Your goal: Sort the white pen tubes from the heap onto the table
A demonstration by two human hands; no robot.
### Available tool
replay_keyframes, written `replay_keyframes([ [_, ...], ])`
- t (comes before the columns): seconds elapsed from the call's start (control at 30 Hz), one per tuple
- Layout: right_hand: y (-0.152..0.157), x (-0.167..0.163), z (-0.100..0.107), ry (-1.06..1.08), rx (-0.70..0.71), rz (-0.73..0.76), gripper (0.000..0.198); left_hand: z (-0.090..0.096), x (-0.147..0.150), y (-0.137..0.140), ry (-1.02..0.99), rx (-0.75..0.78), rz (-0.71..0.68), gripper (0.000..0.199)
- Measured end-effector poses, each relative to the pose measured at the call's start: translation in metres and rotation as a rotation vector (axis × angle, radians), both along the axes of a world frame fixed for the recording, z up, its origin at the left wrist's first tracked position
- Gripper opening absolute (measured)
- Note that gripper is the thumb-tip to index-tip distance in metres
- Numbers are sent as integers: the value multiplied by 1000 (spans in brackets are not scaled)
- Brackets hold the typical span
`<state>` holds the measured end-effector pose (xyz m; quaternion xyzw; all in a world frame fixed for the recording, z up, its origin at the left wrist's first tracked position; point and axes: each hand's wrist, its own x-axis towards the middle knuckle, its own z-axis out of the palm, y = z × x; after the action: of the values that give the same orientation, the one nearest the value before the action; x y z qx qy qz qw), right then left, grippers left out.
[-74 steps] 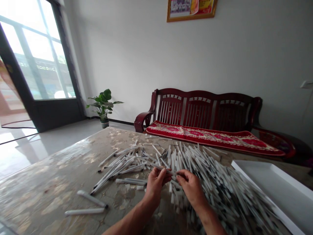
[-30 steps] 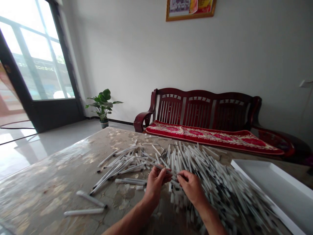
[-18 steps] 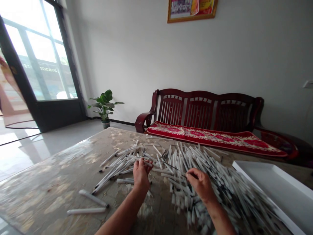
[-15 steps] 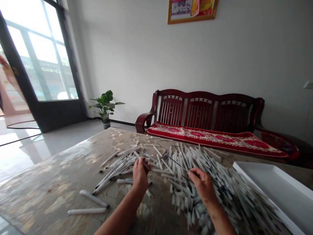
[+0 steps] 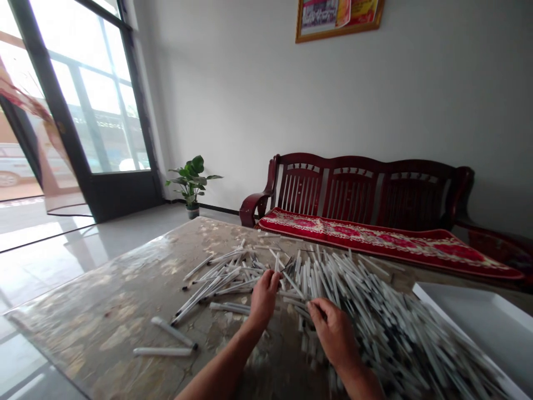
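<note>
My left hand (image 5: 265, 297) is closed in a pinch over the pens, its fingertips around a slim pen barrel that is mostly hidden. To its right, my right hand (image 5: 333, 330) is also pinched, beside the front of the big pile; what its fingers hold, if anything, is too small to make out. The pile of whitish pens (image 5: 391, 316) with dark ends spreads rightward across the table. Left of my left hand lies a smaller group of pens (image 5: 216, 283), pointing different ways. Two separate pens (image 5: 162, 351) rest nearer the table's left side.
A shallow white box (image 5: 491, 322) stands at the right edge of the patterned tabletop (image 5: 112, 294). Behind the table is a dark red wooden bench (image 5: 345, 189) with a red patterned cover (image 5: 375, 239). A potted plant (image 5: 194, 180) stands near the glass door (image 5: 100, 111).
My view has turned slightly left. My two hands have come closer together. The pale tube in my left hand and the thin dark rod at my right fingers showed more clearly before.
</note>
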<state>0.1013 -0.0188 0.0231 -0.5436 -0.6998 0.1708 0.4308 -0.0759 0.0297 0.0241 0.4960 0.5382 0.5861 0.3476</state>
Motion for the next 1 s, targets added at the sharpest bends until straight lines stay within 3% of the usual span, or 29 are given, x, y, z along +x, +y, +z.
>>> replay_keyframes([
  [0.17,3,1,-7,-24,-11,-12,33,-2,-27,7,381,-34,175,7],
  [0.23,3,1,-8,-32,-10,-4,33,-5,-30,8,418,-41,193,15],
  [0.5,4,2,-10,-31,17,-21,31,-10,-15,13,523,9,4,48],
  [0.63,4,3,-11,-18,56,-36,31,-5,-17,14,638,-47,-6,37],
  [0.8,4,3,-10,-10,93,-39,31,3,-24,14,847,-147,121,25],
  [1.0,4,3,-12,-3,130,-47,30,10,-14,23,1185,-236,4,26],
])
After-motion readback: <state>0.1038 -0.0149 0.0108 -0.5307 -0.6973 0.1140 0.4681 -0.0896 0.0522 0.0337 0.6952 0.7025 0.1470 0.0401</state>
